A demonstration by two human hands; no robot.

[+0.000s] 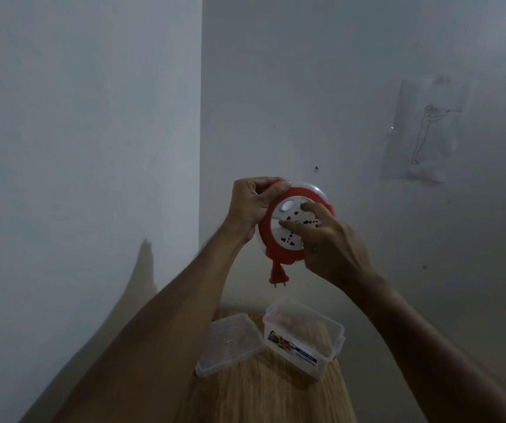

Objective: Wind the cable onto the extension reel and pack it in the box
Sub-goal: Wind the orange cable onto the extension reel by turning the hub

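A round red extension reel (279, 250) with a white socket face is held up in the air in front of the wall. My left hand (250, 206) grips its red handle at the upper left rim. My right hand (334, 242) rests on the white face, with fingertips pressed onto it. A red plug (279, 277) hangs just below the reel; almost no cable shows outside it. Below, on the wooden table, stands a clear plastic box (305, 337), open, with a printed label on its side.
The box's clear lid (229, 343) lies flat to the left of the box. The narrow wooden table (264, 392) stands in a corner between two pale walls. A faint line drawing (428, 132) is on the right wall.
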